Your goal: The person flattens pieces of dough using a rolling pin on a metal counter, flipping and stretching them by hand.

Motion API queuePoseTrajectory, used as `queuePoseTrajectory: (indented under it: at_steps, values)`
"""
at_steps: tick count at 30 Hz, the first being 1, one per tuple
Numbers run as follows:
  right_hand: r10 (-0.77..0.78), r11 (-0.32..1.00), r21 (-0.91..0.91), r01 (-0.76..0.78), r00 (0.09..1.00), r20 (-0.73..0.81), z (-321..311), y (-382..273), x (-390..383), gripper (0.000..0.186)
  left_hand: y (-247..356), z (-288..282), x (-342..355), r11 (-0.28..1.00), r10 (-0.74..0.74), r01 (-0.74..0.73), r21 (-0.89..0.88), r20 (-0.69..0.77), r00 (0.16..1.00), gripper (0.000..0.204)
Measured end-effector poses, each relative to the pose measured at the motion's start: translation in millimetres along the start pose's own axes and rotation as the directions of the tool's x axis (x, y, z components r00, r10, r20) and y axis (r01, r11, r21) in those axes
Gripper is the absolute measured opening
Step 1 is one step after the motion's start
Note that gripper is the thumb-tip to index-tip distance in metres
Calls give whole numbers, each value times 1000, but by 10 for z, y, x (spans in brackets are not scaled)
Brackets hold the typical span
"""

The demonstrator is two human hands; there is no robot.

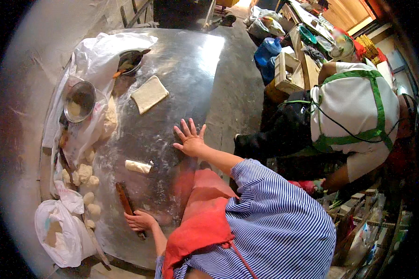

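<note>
My left hand [140,221] is closed around a brown wooden rolling pin [124,197] near the lower end of the metal table [172,69]. Its upper length sticks out past my fingers. With fingers spread, my right hand [191,139] rests flat by the table's right edge, holding nothing. Between my hands and the dough balls lies a short rolled piece of dough [138,166]. Farther up, a flat, roughly square sheet of dough [150,95] lies by itself. Dough balls [85,173] are clustered along the table's left side.
Upper left, a metal bowl [80,101] and a dark pan [131,60] stand by white plastic sheeting [97,45]. A white sack [63,232] sits lower left. A bending person [354,102] with green straps is at right, near a blue water bottle [267,51] and cluttered shelves.
</note>
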State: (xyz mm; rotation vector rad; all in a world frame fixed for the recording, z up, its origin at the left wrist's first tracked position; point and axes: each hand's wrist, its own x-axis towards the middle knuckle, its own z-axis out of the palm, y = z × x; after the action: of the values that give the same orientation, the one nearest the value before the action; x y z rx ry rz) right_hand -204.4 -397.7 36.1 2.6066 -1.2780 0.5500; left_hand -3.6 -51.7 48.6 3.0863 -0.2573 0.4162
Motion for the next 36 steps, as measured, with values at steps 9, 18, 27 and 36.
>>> queuePoseTrajectory:
  at_steps: [9, 18, 27, 36]
  values:
    - [60, 944, 195, -266, 721, 691, -403, -2, 209, 78, -26, 115, -12, 999, -22, 22, 34, -14, 1000, 47]
    - [65, 943, 195, -270, 723, 688, -466, -16, 220, 78, -33, 84, -4, 998, -15, 14, 65, 14, 1000, 47]
    - [70, 941, 192, -278, 716, 694, -457, 4, 226, 77, -7, 159, 4, 995, -35, 36, 97, -19, 999, 47]
    - [12, 892, 277, -357, 631, 776, -638, 155, 320, 90, -58, 119, 26, 988, -13, 10, 156, 17, 1000, 47]
